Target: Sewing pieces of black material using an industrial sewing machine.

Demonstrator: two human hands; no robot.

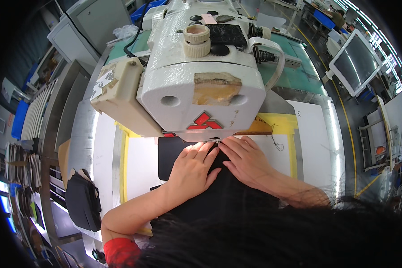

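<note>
Both hands flat on the black fabric piece [174, 156], right under the near end of the white sewing machine head [201, 85]. Left hand [193, 166]: palm down, fingers spread and pointing far toward the needle area, pressing the fabric, not gripping anything. Right hand [245, 160]: also palm down, fingers together and angled far-left, fingertips just beside those of the left hand; pressing, nothing pinched. Needle and foot are hidden by the machine head, so I can't tell exactly what sits under them.

Fabric lies on the white work plate [143, 172], which carries yellow tape strips [124, 165] at its left and far-right edges. The fabric's near part runs under the hands and merges with dark hair at the bottom of the view; probably the same piece, hard to say.

Stack of dark pieces [82, 201] sits well to the left, near the table edge. Monitor [357, 62] stands far right, well apart. Cream spool knob [196, 40] on top of the machine.
</note>
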